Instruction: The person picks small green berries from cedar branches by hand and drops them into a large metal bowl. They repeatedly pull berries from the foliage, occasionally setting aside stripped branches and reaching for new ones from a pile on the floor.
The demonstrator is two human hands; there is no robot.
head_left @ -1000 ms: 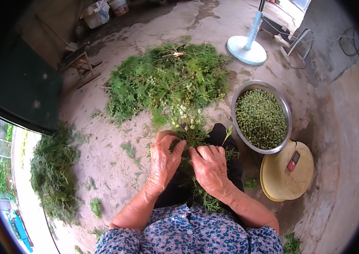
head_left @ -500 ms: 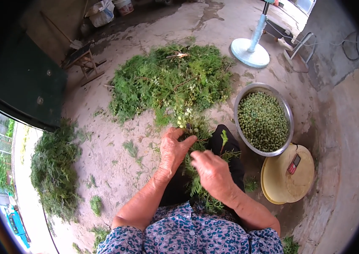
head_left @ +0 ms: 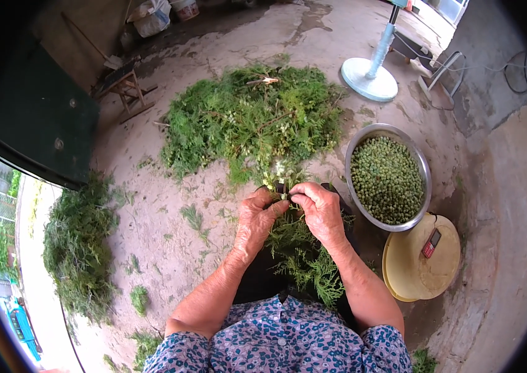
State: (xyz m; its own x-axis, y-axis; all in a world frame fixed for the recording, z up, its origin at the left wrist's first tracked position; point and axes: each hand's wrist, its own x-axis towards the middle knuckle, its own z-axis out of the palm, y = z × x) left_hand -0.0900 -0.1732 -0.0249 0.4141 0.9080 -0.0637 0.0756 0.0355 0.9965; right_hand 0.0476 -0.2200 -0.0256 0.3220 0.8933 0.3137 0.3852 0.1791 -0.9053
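Observation:
Over my lap, my left hand (head_left: 255, 217) is closed round an evergreen branch (head_left: 300, 242) with flat, feathery green sprays. The branch spreads across my dark trousers, and pale green cones (head_left: 281, 169) show just beyond my fingers. My right hand (head_left: 321, 212) pinches with thumb and forefinger at a small pale green cone (head_left: 284, 196) beside my left thumb. Both sets of fingertips nearly touch there. To the right, a round metal basin (head_left: 394, 227) holds a heap of small green cones (head_left: 387, 180).
A large pile of cut branches (head_left: 213, 124) lies ahead on the concrete floor, another heap (head_left: 80, 248) at the left. A yellow round lid (head_left: 415, 267) with a red phone (head_left: 431, 242) is by the basin. A stand with a round base (head_left: 369, 79) and a wooden stool (head_left: 128, 93) stand farther off.
My right hand has moved forward and up from above the lap to meet my left hand. The branch's lower sprays now show uncovered. My left hand stays nearly where it was.

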